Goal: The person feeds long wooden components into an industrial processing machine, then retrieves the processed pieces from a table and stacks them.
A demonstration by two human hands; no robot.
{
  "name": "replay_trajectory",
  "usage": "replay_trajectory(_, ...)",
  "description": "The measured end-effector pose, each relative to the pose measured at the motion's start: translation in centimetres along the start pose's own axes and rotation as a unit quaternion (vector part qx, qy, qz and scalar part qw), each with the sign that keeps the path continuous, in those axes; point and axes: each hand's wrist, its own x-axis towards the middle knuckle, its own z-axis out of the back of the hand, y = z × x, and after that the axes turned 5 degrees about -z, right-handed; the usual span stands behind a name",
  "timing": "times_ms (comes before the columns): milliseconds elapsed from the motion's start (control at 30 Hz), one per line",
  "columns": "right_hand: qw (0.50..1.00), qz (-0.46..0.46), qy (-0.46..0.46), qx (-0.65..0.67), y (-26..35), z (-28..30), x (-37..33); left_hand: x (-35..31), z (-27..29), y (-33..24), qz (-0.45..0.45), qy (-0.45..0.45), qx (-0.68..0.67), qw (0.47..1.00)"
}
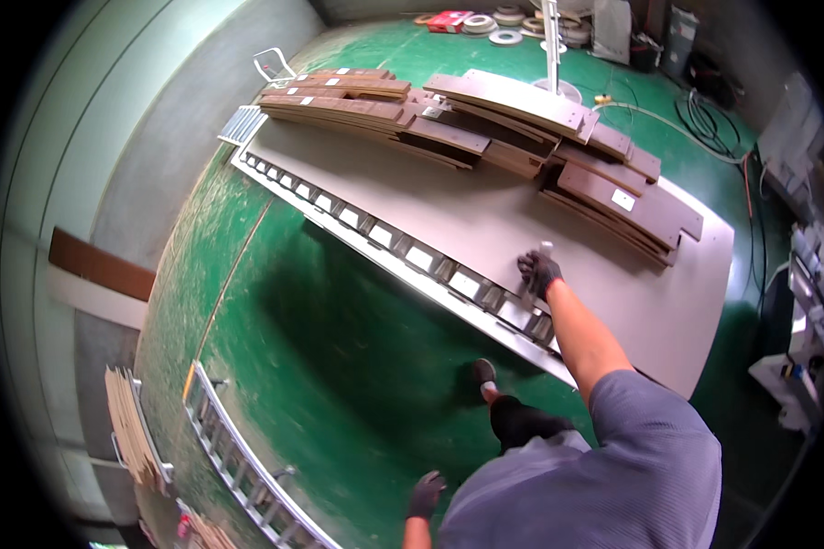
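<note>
My right hand (540,273), in a dark glove with a red cuff, reaches over the near edge of a long pale panel (375,188). Its fingers are closed round a narrow, pale object (547,247); one end shows above the fist and a greyish part below, but its kind is unclear. Just beneath that hand runs a slotted metal rail (421,259) along the panel's edge. Down by my left side hangs my left hand (426,495), also dark-gloved, away from the panel. Its fingers look loosely apart, with nothing visible in them.
Stacked brown boards (604,197) cover the panel's far side. A metal ladder (247,467) lies at lower left, near a trolley of long strips (130,425). Edging rolls (506,37) and a coiled hose (710,123) lie at the back. Machinery (801,339) stands right.
</note>
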Motion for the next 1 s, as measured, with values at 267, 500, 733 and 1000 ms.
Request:
replay_trajectory(267, 0.981, 0.058, -0.116, 0.145, -0.3, -14.0, 13.5, 16.0, 14.7, -2.9, 0.049, 0.075, 0.041, 0.995)
replay_trajectory(500, 0.916, 0.158, -0.253, 0.27, 4.2, -19.5, 22.6, 32.1, 31.1, -4.7, 0.084, 0.08, 0.061, 0.991)
replay_trajectory(733, 0.819, 0.25, -0.449, 0.257, 6.7, -23.0, 27.3, 51.5, 46.0, -4.4, -0.052, 0.215, 0.193, 0.956)
replay_trajectory(1000, 0.785, 0.306, -0.419, 0.339, 1.6, -20.4, 27.8, 67.3, 45.7, -35.1, -0.232, 0.289, 0.229, 0.9)
